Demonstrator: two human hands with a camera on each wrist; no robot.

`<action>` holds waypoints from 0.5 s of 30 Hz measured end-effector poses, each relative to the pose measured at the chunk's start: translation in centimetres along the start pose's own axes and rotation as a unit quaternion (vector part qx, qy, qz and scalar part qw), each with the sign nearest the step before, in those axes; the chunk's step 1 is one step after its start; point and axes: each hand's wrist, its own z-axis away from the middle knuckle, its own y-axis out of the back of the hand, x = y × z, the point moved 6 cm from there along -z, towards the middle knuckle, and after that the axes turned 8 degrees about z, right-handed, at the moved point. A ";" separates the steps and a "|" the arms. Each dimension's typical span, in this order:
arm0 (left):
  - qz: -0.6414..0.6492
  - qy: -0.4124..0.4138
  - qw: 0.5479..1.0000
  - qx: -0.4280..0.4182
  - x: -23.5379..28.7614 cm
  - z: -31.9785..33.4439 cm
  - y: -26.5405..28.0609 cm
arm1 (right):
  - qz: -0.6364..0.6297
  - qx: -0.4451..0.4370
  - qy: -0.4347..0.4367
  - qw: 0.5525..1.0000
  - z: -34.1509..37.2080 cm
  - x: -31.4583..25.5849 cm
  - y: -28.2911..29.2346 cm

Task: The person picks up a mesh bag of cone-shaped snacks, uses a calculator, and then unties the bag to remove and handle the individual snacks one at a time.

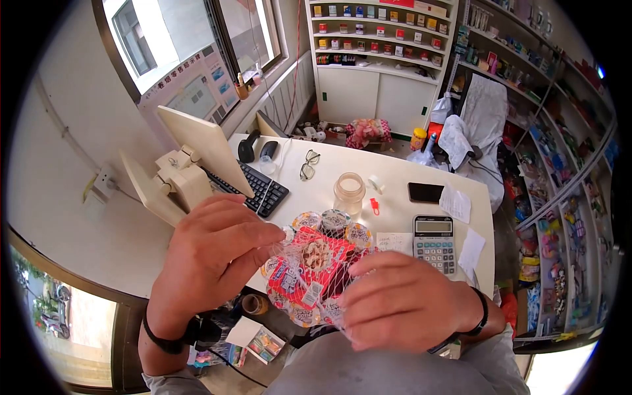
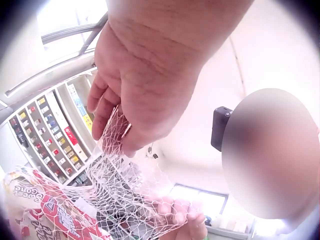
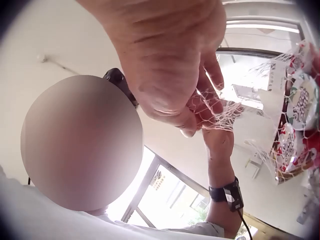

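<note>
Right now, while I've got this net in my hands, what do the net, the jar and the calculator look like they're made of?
The net: probably plastic or nylon; fine, whitish strands form an open, flexible mesh.
The jar: clear glass or plastic; it's see-through, but the look doesn't settle which.
The calculator: most likely hard plastic, perhaps with a metal faceplate; its grey face looks smooth.

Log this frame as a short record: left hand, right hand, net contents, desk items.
Left hand: pinches the white net
Right hand: holds the same net at another spot
Net contents: round-lidded containers, red package
Desk items include: jar, calculator, phone, glasses, keyboard
</note>
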 end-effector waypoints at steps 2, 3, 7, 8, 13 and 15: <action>-0.004 -0.006 1.000 0.000 0.9 -0.3 -0.1 | -0.035 -0.036 0.016 0.999 0.4 -0.3 -0.5; -0.007 -0.010 1.000 0.005 1.6 -0.4 -0.3 | -0.039 -0.049 0.010 0.998 0.5 -0.3 -0.5; 0.042 -0.060 0.997 0.011 5.0 -1.1 0.0 | -0.030 -0.095 -0.013 0.995 0.7 -0.2 -0.4; 0.064 -0.075 0.995 0.000 5.6 -0.9 -0.3 | -0.022 -0.105 -0.019 0.994 0.7 -0.1 -0.3; 0.104 -0.098 0.988 -0.065 7.0 -0.2 -2.9 | -0.006 -0.109 -0.020 0.994 0.1 0.1 0.3; 0.094 -0.087 0.990 -0.058 6.3 -0.2 -3.7 | 0.010 -0.098 -0.023 0.995 0.1 0.1 0.7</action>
